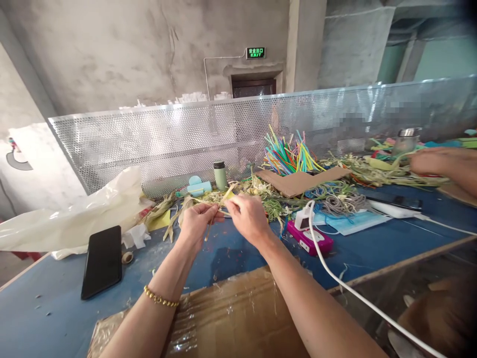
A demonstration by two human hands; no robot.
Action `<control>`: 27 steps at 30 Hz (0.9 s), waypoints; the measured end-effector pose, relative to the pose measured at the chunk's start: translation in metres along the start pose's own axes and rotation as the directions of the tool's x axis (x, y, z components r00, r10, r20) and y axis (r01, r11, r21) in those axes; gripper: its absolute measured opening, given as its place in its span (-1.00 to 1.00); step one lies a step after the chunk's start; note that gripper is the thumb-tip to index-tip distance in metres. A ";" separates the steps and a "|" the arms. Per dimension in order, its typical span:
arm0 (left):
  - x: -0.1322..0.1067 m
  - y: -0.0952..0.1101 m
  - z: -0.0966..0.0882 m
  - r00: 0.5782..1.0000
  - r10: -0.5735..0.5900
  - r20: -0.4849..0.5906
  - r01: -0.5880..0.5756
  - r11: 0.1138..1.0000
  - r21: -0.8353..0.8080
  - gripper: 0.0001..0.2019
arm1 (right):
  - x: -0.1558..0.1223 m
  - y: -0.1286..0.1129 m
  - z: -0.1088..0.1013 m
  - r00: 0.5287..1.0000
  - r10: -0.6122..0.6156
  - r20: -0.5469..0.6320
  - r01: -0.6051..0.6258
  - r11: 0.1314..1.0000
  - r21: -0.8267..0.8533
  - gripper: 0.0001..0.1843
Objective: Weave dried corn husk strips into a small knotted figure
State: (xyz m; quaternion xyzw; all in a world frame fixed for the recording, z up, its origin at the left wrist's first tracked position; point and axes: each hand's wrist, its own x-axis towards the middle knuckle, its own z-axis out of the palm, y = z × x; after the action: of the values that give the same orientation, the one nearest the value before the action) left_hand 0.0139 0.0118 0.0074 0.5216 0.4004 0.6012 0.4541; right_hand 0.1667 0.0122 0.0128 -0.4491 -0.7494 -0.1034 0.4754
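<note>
My left hand [197, 222] and my right hand [247, 217] meet above the blue table [55, 313], both pinched on thin pale straw strips [212, 219]. One strip hangs down from the left fingers; another runs across between both hands. A gold bead bracelet [160, 298] circles my left wrist. Just behind the hands lies a heap of dried yellow-green husk strips [261, 191].
A black phone [102, 261] lies at left beside a pale plastic bag [78, 214]. A pink device [310, 237] with a white cable [343, 286], a face mask [348, 221], a green flask [220, 175], coloured sticks [288, 156], cardboard [301, 181] and a perforated metal screen [167, 144] surround them. Another person's arm [443, 164] is at right.
</note>
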 end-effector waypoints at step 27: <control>-0.005 0.001 -0.001 0.969 0.220 0.109 -0.238 0.954 0.184 -0.89 | -0.008 -0.014 0.008 0.987 0.049 0.152 -0.049 0.999 -0.004 -0.86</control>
State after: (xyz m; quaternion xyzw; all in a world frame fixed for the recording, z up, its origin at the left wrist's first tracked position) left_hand 0.0133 0.0066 0.0070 0.6325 0.3742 0.5840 0.3447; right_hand 0.1520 0.0048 0.0061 -0.4741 -0.7723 -0.0573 0.4190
